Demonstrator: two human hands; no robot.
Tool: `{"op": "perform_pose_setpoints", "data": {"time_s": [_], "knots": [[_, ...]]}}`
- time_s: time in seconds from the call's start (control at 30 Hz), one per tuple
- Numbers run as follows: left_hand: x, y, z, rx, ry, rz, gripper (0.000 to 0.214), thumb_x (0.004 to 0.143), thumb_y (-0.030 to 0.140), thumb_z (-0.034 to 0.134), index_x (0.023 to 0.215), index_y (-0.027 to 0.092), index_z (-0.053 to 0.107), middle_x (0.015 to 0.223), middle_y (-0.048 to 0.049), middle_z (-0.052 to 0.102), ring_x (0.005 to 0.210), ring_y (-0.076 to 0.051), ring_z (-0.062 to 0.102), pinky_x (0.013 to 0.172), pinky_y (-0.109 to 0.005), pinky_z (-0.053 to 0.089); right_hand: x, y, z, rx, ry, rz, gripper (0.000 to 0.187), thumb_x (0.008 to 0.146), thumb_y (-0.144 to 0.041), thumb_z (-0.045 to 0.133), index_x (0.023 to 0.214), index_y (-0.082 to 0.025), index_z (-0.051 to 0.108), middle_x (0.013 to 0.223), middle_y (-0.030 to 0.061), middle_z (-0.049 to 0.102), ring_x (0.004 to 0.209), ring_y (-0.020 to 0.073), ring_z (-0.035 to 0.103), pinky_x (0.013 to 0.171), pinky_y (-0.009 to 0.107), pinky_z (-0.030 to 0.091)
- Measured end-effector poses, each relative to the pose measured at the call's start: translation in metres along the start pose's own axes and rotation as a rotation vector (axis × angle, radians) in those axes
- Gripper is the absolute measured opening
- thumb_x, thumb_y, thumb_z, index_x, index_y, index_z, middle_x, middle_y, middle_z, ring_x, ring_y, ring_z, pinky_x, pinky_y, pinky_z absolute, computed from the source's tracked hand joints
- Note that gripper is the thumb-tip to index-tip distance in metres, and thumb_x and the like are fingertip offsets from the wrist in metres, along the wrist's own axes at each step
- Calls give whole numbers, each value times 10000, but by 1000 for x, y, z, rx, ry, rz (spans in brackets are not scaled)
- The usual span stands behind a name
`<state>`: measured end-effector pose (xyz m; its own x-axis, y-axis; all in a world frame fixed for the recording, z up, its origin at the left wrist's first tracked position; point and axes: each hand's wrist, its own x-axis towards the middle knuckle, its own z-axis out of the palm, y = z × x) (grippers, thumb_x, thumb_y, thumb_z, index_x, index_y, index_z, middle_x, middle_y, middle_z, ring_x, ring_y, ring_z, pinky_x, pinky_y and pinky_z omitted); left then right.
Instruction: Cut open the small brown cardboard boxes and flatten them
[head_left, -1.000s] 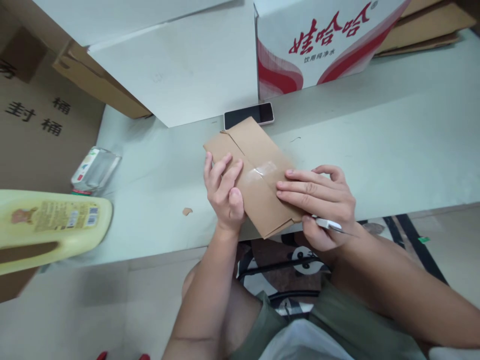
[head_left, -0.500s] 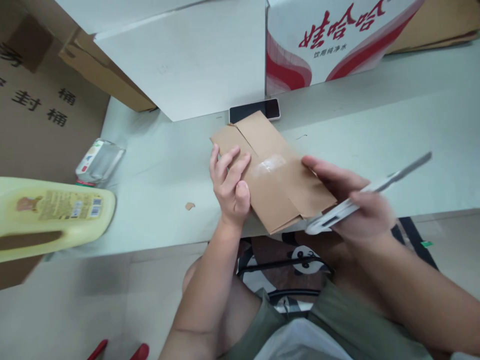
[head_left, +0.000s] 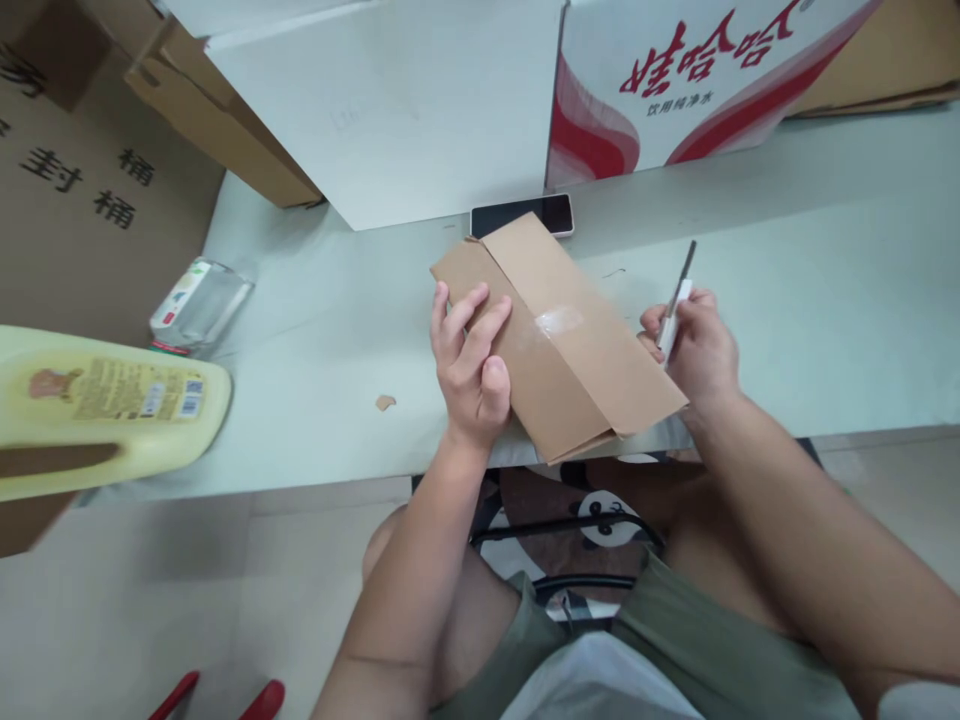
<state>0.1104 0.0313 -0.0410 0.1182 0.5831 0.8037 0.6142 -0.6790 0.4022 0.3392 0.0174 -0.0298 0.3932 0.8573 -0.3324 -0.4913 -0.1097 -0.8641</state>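
Note:
A small brown cardboard box (head_left: pixel 600 365) sits tilted near the table's front edge, with a strip of clear tape (head_left: pixel 559 321) across the seam of its flaps. My left hand (head_left: pixel 474 365) holds the box at its left side, its fingers lying over the upper face. At the box's right side, my right hand (head_left: pixel 697 345) is closed round the white handle of a utility knife (head_left: pixel 676 305). The knife's blade is out and points up and away from me. Part of the handle is hidden in my fingers.
Behind the box lies a phone (head_left: pixel 523 215), against a large white carton (head_left: pixel 390 120) and a red-and-white carton (head_left: pixel 600 130). A yellow jug (head_left: pixel 142 410) and a clear bottle (head_left: pixel 206 305) lie at left. One cardboard scrap (head_left: pixel 385 402) is on the table (head_left: pixel 322 330).
My right hand has come off the box's right edge and turned, swinging the knife blade from pointing right to pointing away from me. My left hand stays on the box.

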Motion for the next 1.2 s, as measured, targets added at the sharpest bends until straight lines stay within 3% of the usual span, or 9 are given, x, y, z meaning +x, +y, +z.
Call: {"op": "perform_pose_setpoints", "data": {"time_s": [0.13, 0.23, 0.33, 0.5, 0.6, 0.7, 0.77, 0.97, 1.2], "knots": [[-1, 0, -1, 31, -11, -16, 582, 1043, 478, 180, 1245, 223, 663, 1299, -86, 673, 1329, -261, 571, 1232, -553, 320, 4, 5, -3, -75, -15, -170, 315, 805, -246, 668, 994, -326, 429, 741, -91, 640, 407, 87, 522, 351, 177, 342], [-1, 1, -2, 29, -23, -27, 595, 1043, 488, 170, 1243, 223, 663, 1296, -82, 675, 1336, -263, 566, 1238, -556, 312, 12, 11, -9, 2, -138, -194, 243, 812, -379, 639, 1014, -291, 537, 805, -29, 703, 542, 131, 654, 403, 219, 447], [-1, 1, -2, 28, -36, -53, 601, 1038, 512, 177, 1246, 233, 668, 1304, -79, 671, 1337, -267, 566, 1245, -557, 297, 21, 18, -9, 99, -263, -204, 308, 749, -414, 611, 1023, -271, 608, 864, -2, 744, 663, 165, 713, 519, 288, 563], [-2, 1, -1, -32, -21, -49, 550, 1031, 475, 230, 1288, 244, 658, 1346, -78, 655, 1377, -280, 525, 1253, -568, 265, 13, 4, 2, 104, -96, -269, 207, 769, -390, 622, 941, -275, 625, 745, -42, 699, 600, 124, 655, 554, 255, 540], [-3, 1, -1, -9, -37, -72, 565, 1028, 483, 216, 1282, 243, 661, 1354, -77, 651, 1377, -275, 523, 1253, -557, 265, -14, -17, 11, -19, -86, -593, 264, 894, -510, 525, 921, -296, 677, 661, -26, 624, 582, 148, 610, 583, 303, 540], [-3, 3, -1, -10, -39, -74, 560, 1026, 476, 223, 1285, 237, 658, 1376, -84, 638, 1381, -278, 516, 1254, -560, 258, -48, -33, 18, -301, -211, -971, 328, 938, -550, 539, 949, -299, 750, 856, 35, 686, 795, 206, 677, 742, 395, 580], [-3, 5, -1, -15, -36, -74, 551, 1028, 468, 230, 1290, 234, 655, 1384, -88, 632, 1398, -283, 498, 1256, -565, 251, -64, -36, 22, -521, -299, -1097, 236, 929, -466, 622, 1005, -296, 767, 978, 56, 719, 929, 242, 696, 837, 436, 583], [-2, 6, 0, -37, -23, -51, 547, 1038, 465, 233, 1298, 230, 652, 1381, -90, 632, 1411, -285, 487, 1259, -566, 243, -68, -30, 25, -774, -314, -1114, 120, 889, -386, 709, 980, -326, 759, 937, 45, 782, 956, 298, 738, 929, 531, 591], [-3, 4, 2, 3, -27, -75, 594, 1033, 510, 196, 1271, 236, 667, 1344, -79, 653, 1418, -288, 483, 1258, -566, 255, -69, -30, 26, -879, -347, -1066, 162, 875, -375, 716, 1012, -317, 780, 981, 34, 806, 1012, 304, 751, 952, 485, 606]]}}
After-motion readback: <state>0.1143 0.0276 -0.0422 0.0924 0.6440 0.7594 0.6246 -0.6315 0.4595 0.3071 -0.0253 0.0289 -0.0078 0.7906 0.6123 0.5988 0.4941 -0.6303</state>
